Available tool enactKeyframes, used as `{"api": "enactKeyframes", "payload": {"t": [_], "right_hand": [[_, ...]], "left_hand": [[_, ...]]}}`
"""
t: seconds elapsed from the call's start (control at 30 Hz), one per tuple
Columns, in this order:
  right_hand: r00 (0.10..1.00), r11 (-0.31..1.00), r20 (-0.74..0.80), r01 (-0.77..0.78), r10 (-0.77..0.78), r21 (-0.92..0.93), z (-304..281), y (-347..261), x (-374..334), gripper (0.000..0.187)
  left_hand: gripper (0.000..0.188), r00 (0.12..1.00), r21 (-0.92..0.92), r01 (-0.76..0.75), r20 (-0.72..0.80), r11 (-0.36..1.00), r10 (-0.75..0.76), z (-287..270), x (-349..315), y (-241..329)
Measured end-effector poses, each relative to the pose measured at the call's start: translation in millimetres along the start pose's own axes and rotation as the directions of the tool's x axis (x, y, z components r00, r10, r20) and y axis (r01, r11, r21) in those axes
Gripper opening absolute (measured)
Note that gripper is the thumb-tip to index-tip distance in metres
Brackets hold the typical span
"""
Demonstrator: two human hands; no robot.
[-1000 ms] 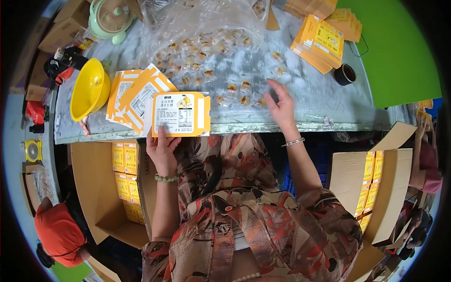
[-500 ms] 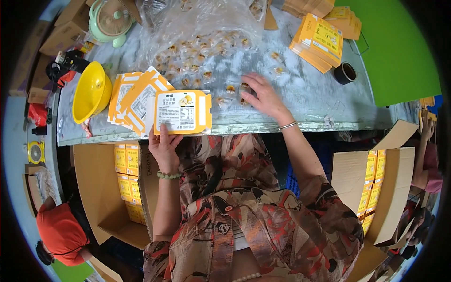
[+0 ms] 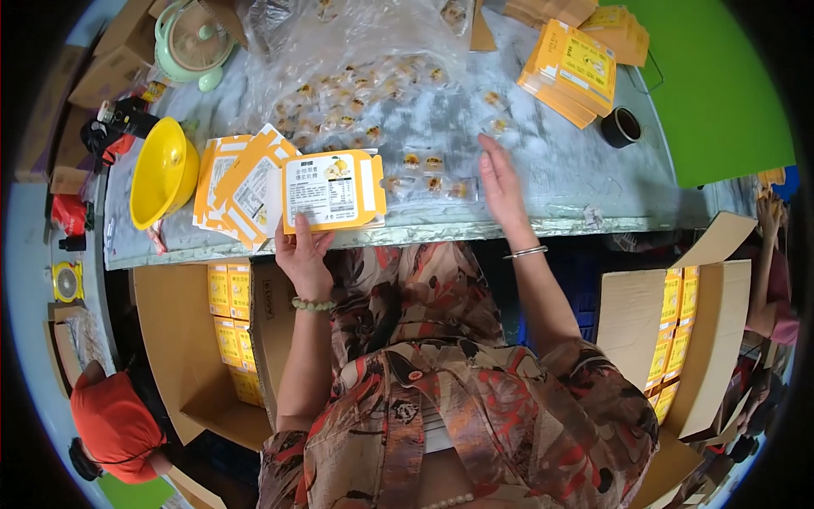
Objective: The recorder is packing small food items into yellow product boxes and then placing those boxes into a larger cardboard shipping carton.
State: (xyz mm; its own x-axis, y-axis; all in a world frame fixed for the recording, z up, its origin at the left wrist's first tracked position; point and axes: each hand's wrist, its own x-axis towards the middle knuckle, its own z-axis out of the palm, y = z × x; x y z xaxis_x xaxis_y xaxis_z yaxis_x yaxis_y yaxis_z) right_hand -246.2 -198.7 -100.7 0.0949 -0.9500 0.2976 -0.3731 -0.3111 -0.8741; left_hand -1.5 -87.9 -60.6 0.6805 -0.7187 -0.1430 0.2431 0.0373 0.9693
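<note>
My left hand (image 3: 303, 254) is closed on the lower edge of a flat yellow-and-white carton (image 3: 335, 191) at the table's front edge, thumb on its printed face. The carton's side flap points right. Beside that flap lies a small group of clear-wrapped candies (image 3: 432, 174) with dark and amber centres. Just right of them my right hand (image 3: 502, 182) is held edge-on, fingers stretched out, with nothing in it. More wrapped candies (image 3: 343, 102) are spread farther back, by a big clear plastic bag (image 3: 356, 38).
Flat cartons (image 3: 242, 187) lie fanned at the left, near a yellow basket (image 3: 161, 174). Stacked yellow cartons (image 3: 577, 68) and a dark cup (image 3: 621, 127) are at the back right. Open cardboard boxes (image 3: 203, 356) with packed cartons stand below the table on both sides. A person in red (image 3: 114, 420) is lower left.
My right hand has moved right, off the candies, and its fingers have straightened. The candies by the carton now sit closer together in a group. The carton has shifted slightly up and right.
</note>
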Motion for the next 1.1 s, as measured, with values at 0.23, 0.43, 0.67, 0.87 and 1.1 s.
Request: {"api": "enactKeyframes", "payload": {"t": [0.23,0.43,0.67,0.87,1.1], "right_hand": [[0.994,0.975,0.054,0.102,-0.094,-0.196,29.2,-19.7,9.8,0.048],[0.991,0.999,0.128,-0.043,0.038,0.032,72.8,-39.7,0.9,0.047],[0.955,0.477,0.250,-0.297,0.161,0.828,89.1,-63.8,-3.3,0.054],[0.950,0.947,-0.025,0.308,-0.311,-0.088,36.8,-67.4,35.9,0.033],[0.942,0.776,0.084,0.316,-0.325,-0.545,-4.4,29.3,65.9,0.034]], "left_hand": [[0.029,1.000,-0.007,0.008,0.027,1.000,-0.007,13.1,1.6,-6.6],[0.030,0.987,-0.040,0.125,0.111,0.991,-0.120,27.9,-4.8,-16.9],[0.029,0.960,-0.307,0.238,0.220,0.921,-0.175,10.2,-16.8,-21.1],[0.033,0.923,-0.536,0.379,0.278,0.755,-0.266,-10.1,-18.6,-16.0],[0.030,0.953,-0.387,0.278,0.227,0.879,-0.202,-21.4,-23.3,-0.4]]}}
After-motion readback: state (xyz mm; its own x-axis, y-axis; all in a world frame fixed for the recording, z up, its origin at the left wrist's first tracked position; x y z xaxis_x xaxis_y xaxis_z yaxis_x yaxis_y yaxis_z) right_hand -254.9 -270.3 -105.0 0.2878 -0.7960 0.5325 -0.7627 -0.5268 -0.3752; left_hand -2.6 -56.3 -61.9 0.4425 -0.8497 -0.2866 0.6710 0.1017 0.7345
